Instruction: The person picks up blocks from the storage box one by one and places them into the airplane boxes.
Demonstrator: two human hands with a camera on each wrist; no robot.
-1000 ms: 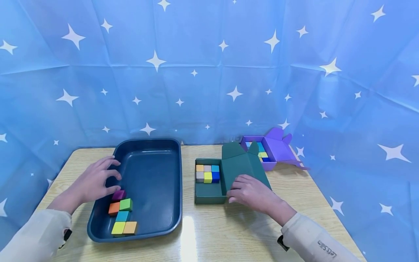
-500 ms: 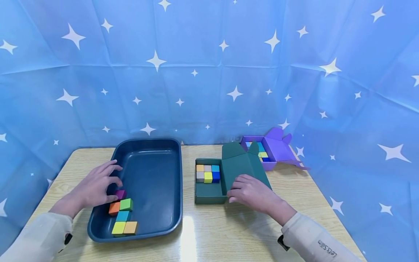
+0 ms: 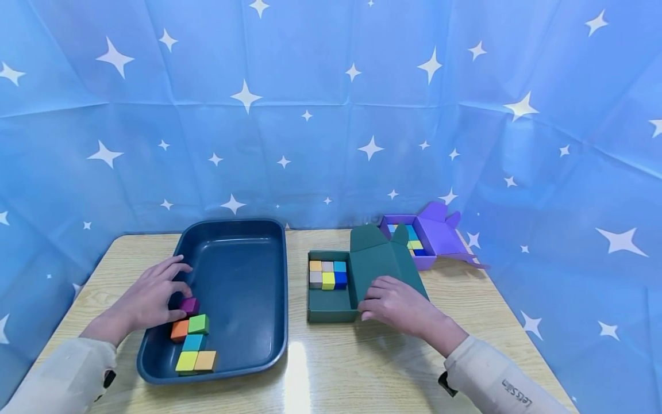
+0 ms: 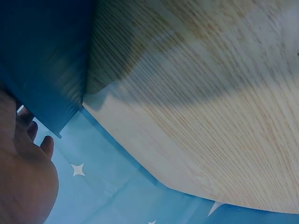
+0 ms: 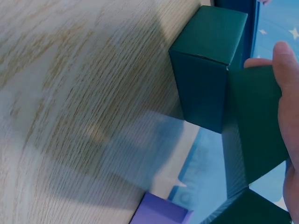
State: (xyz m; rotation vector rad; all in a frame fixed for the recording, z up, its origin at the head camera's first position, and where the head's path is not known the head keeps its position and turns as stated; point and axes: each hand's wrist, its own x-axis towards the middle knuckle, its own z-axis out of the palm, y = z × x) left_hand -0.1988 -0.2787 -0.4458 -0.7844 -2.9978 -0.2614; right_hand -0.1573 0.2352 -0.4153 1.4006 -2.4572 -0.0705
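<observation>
My left hand reaches over the left rim of a dark blue tray, thumb and fingers curled around a magenta block. Just below that block in the head view lie an orange block and a green block. The left wrist view has part of the hand beside the tray's outer wall; the block is hidden there. My right hand grips the lower edge of the raised lid of a green box. Its thumb lies against the lid in the right wrist view.
Teal, yellow and light orange blocks lie at the tray's near left. Several colored blocks fill the far part of the green box. Behind it, an opened purple box holds more blocks. A starry blue curtain surrounds the table.
My left hand has come down and slightly nearer, closing thumb and fingers around the magenta block, which has shifted slightly. My right hand stays on the green lid.
</observation>
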